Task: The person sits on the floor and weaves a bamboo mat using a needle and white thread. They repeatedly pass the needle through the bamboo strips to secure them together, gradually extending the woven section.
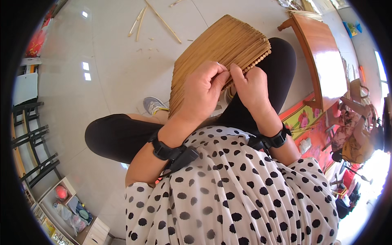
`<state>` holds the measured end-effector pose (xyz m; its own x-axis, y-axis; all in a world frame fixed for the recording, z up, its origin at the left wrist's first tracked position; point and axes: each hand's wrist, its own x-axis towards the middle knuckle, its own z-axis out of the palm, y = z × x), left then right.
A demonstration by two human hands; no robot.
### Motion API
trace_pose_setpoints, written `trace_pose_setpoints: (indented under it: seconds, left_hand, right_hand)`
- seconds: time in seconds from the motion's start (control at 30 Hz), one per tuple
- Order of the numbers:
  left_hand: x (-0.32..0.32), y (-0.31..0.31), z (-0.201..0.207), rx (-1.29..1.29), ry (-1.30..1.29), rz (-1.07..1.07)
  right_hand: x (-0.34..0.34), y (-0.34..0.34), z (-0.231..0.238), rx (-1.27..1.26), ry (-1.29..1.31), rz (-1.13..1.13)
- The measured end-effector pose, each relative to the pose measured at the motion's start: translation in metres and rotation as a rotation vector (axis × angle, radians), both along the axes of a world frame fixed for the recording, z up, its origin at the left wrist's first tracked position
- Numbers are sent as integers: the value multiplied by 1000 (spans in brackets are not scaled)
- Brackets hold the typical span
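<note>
A stiff tan mat of thin plant stalks [220,43] laid side by side rests tilted across my lap. Its right edge shows a row of round cut stalk ends. At the edge nearest me, my left hand [202,87] and my right hand [251,87] meet with thumbs and fingertips pinched together. Whatever is between the fingertips is too small or hidden to make out. A small pale glint shows by the left fingers. Both wrists wear black straps with a small dark box.
Loose stalks [163,21] and small scraps lie on the tiled floor ahead. A low brown wooden table [312,53] stands at right, beside a red floral sheet [302,120]. Farther right another person [357,134] sits. Black metal frames [30,139] and an open drawer [67,204] are at left.
</note>
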<state>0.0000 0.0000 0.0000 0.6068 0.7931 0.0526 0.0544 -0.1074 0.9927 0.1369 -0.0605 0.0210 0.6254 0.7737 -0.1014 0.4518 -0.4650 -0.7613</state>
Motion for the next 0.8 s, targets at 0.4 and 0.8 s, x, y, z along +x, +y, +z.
trace_pose_setpoints:
  seconds: [0.4,0.8]
  left_hand:
    - [-27,45,26,-72,-669,134]
    - [-62,76,114,-214,-525,-82]
  right_hand:
    - [20,-4,-17,34,128,-37]
    - [26,-6,-5,-73,43,100]
